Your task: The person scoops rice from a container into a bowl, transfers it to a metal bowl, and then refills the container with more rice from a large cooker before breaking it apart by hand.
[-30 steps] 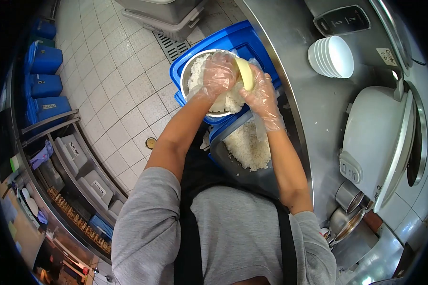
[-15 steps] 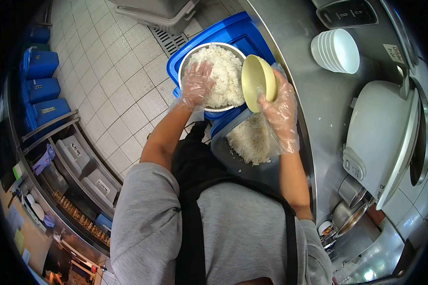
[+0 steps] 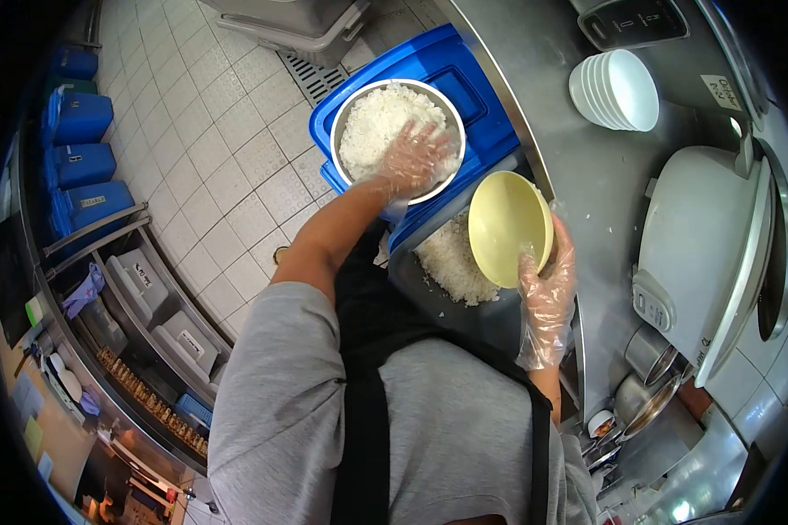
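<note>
Bright, even light; fisheye-warped, dark-vignetted edges.

Thin clear plastic gloves are worn on both hands, a matt yellow plastic bowl (image 3: 509,227) is held, and a shiny metal bowl (image 3: 447,109) is seen.

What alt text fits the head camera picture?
A gloved left hand touches rice in a metal bowl, while the gloved right hand holds a yellow bowl above a tub of more rice. A white rice cooker and stacked white bowls sit on the counter.
</note>
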`<state>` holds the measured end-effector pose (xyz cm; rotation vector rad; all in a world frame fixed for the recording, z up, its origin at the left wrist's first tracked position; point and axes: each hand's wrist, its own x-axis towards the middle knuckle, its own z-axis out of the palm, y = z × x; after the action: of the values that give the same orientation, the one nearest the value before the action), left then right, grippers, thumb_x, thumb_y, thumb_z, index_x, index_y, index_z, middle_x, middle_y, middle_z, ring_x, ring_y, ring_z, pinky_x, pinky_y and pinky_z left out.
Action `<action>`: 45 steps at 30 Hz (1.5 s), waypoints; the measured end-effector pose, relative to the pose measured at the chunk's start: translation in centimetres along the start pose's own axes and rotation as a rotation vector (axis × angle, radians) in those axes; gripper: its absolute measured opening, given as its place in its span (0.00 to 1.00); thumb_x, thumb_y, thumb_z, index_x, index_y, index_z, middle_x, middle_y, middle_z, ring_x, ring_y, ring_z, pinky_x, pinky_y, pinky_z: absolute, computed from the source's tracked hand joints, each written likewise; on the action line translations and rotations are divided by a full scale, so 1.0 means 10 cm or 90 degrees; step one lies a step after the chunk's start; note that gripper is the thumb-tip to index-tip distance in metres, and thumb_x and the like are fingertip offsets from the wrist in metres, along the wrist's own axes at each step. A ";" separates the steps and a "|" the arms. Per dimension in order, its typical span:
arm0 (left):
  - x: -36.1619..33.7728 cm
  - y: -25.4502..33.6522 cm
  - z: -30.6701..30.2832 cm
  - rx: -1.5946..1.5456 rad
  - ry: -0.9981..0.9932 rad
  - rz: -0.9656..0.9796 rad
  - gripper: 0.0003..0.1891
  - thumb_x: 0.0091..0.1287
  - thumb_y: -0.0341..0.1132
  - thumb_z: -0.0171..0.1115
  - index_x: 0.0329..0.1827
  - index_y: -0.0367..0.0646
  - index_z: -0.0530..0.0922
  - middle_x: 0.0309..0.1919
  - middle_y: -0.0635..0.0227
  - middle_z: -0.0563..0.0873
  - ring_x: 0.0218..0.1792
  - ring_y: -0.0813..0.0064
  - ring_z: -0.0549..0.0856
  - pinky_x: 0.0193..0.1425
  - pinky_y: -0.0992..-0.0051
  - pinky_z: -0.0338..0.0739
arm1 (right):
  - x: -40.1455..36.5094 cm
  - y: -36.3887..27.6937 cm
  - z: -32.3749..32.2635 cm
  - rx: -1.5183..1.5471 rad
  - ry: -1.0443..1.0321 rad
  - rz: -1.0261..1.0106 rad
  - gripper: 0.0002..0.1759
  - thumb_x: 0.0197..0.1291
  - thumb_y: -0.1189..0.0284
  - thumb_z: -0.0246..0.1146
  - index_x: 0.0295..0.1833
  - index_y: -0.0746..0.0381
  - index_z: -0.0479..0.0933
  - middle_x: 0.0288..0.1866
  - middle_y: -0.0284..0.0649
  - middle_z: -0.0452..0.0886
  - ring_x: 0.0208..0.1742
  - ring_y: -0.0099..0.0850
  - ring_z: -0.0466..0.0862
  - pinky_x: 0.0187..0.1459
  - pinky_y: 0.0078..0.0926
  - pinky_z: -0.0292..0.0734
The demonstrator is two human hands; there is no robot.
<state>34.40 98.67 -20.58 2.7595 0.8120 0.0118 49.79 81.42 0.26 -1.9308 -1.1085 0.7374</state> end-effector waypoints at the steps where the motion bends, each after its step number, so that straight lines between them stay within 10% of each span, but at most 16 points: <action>1: 0.04 0.00 0.05 0.023 -0.027 -0.012 0.27 0.67 0.51 0.46 0.71 0.63 0.61 0.74 0.72 0.58 0.75 0.65 0.52 0.75 0.48 0.39 | -0.02 0.03 -0.01 -0.017 -0.004 0.002 0.32 0.52 0.73 0.66 0.64 0.66 0.65 0.60 0.48 0.71 0.60 0.37 0.73 0.63 0.32 0.67; 10: 0.05 -0.02 -0.50 -0.069 0.046 -0.247 0.29 0.61 0.39 0.55 0.69 0.56 0.65 0.71 0.64 0.63 0.71 0.57 0.60 0.72 0.55 0.55 | -0.13 0.03 -0.20 0.018 0.022 0.013 0.31 0.54 0.72 0.66 0.64 0.65 0.65 0.59 0.48 0.72 0.61 0.36 0.73 0.62 0.31 0.67; 17: 0.18 -0.70 0.38 -0.199 0.257 -0.191 0.17 0.56 0.30 0.57 0.51 0.42 0.77 0.49 0.57 0.80 0.50 0.57 0.79 0.53 0.66 0.74 | -0.17 0.08 -0.28 -0.082 0.022 0.009 0.31 0.54 0.73 0.65 0.64 0.65 0.66 0.57 0.47 0.72 0.59 0.36 0.74 0.61 0.32 0.68; 18: 0.10 -0.67 0.32 -0.334 0.442 -0.170 0.16 0.55 0.28 0.58 0.48 0.40 0.77 0.40 0.56 0.82 0.43 0.62 0.80 0.50 0.65 0.74 | -0.18 0.09 -0.28 -0.077 0.026 0.019 0.31 0.54 0.73 0.65 0.64 0.65 0.66 0.58 0.47 0.72 0.59 0.36 0.74 0.61 0.32 0.68; 24: -0.24 -0.33 -0.74 -1.525 0.428 -0.531 0.16 0.64 0.34 0.55 0.52 0.36 0.73 0.39 0.59 0.81 0.39 0.66 0.81 0.47 0.68 0.76 | -0.24 0.22 -0.28 0.105 0.057 0.087 0.31 0.53 0.76 0.64 0.64 0.66 0.66 0.60 0.46 0.72 0.59 0.34 0.74 0.62 0.30 0.67; 26: -0.38 -0.09 -1.19 -1.766 0.288 -0.238 0.19 0.70 0.40 0.50 0.56 0.35 0.70 0.44 0.55 0.80 0.44 0.63 0.81 0.48 0.66 0.78 | -0.24 0.28 -0.31 0.105 0.055 0.093 0.30 0.53 0.76 0.65 0.64 0.66 0.66 0.59 0.46 0.73 0.59 0.34 0.74 0.62 0.30 0.67; 30: -0.56 0.74 -2.44 -1.918 0.150 -0.093 0.26 0.70 0.47 0.49 0.63 0.35 0.63 0.58 0.51 0.71 0.50 0.60 0.78 0.48 0.66 0.81 | -0.24 0.32 -0.34 0.073 0.054 0.103 0.31 0.54 0.75 0.65 0.64 0.66 0.66 0.58 0.46 0.74 0.58 0.34 0.74 0.61 0.30 0.68; 35: -0.93 1.15 -3.06 -1.199 0.213 0.102 0.26 0.69 0.45 0.52 0.65 0.39 0.63 0.62 0.56 0.67 0.56 0.62 0.73 0.52 0.68 0.77 | -0.21 0.18 -0.34 0.075 0.045 0.125 0.31 0.54 0.72 0.66 0.63 0.66 0.66 0.58 0.45 0.74 0.58 0.33 0.75 0.60 0.29 0.68; 45: -1.01 1.43 -2.93 -0.798 0.385 0.148 0.24 0.69 0.42 0.52 0.64 0.40 0.64 0.61 0.58 0.69 0.59 0.64 0.71 0.58 0.66 0.72 | -0.26 0.45 -0.35 0.116 0.054 0.118 0.30 0.53 0.73 0.65 0.63 0.65 0.67 0.58 0.45 0.73 0.59 0.33 0.74 0.62 0.30 0.66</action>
<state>31.09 89.09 12.02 1.5880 0.3426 1.0391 53.30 76.52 -1.38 -1.9064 -0.7897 0.8186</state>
